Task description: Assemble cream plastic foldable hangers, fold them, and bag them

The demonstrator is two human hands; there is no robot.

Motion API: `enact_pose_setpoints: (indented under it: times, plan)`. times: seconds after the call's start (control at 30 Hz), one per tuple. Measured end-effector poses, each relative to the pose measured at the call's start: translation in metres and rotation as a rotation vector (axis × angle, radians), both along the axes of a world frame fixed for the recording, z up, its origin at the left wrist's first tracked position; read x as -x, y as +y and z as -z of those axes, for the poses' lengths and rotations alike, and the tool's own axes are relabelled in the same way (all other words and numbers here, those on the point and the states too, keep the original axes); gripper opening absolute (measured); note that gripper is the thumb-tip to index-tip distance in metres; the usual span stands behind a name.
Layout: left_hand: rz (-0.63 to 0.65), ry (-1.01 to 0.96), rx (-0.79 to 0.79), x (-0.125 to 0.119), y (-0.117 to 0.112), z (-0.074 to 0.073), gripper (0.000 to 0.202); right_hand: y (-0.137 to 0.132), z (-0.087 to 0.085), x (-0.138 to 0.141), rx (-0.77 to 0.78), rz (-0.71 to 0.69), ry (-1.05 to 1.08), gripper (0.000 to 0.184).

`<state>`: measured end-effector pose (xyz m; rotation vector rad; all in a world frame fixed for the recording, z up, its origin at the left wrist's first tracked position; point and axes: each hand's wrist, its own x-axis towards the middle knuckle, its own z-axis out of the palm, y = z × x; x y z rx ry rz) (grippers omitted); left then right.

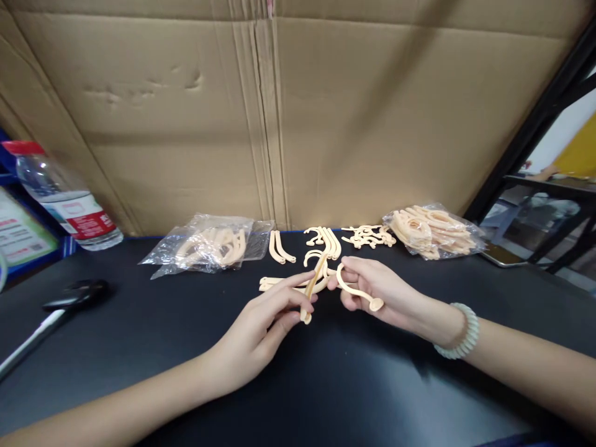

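Note:
My left hand pinches a cream plastic hanger arm between thumb and fingers, tilted up and away from me. In my right hand, a cream hanger hook is gripped by its curve, its round flat end pointing toward the lower right. The two held parts are close together, and I cannot tell if they touch. Behind my hands, another pair of hanger arms lies on the black table, partly hidden by my fingers. Further back rest curved arms, more arms and a loose pile of hooks.
Clear bags of cream parts stand at the back left and back right. At far left are a water bottle and a black object with a pale stem. A cardboard wall closes off the back.

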<state>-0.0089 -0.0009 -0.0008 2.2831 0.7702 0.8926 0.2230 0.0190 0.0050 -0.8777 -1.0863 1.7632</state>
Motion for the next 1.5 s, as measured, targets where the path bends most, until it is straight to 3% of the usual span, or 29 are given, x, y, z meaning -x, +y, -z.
enact_pose_setpoints:
  times: [0.23,0.33,0.47,0.6,0.73,0.8,0.87,1.0,1.17,1.5]
  plan:
    - [0.019,-0.19,0.485,0.002,0.013,0.002,0.01,-0.003,0.01,0.007,-0.132,-0.055,0.008,0.031]
    - [-0.019,-0.234,0.53,0.004,0.018,0.004,0.01,-0.001,0.011,0.007,-0.113,-0.074,0.053,0.02]
    - [-0.02,-0.346,0.592,0.004,0.019,0.007,0.011,0.0,0.014,0.007,-0.087,-0.096,0.08,0.033]
    - [0.001,-0.51,0.706,0.003,0.02,0.011,0.035,-0.002,0.017,0.007,-0.171,-0.096,0.015,0.048]
    - [-0.019,-0.503,0.669,0.002,0.02,0.012,0.045,-0.003,0.021,0.008,-0.214,-0.042,0.059,0.057]
    - [-0.027,-0.432,0.635,0.002,0.02,0.011,0.036,-0.002,0.023,0.008,-0.202,-0.028,0.095,0.067]
    - [-0.03,-0.352,0.607,0.002,0.019,0.01,0.023,-0.001,0.025,0.008,-0.205,-0.057,0.064,0.059]
    - [-0.05,-0.27,0.471,0.003,0.017,0.007,0.014,0.0,0.027,0.01,-0.255,-0.078,-0.04,0.019]
    - [-0.04,-0.173,0.296,0.005,0.015,0.005,0.017,-0.002,0.025,0.014,-0.312,-0.091,-0.084,0.014]
    - [-0.096,-0.16,0.256,0.004,0.013,0.002,0.02,-0.003,0.02,0.017,-0.293,-0.173,-0.188,0.017]
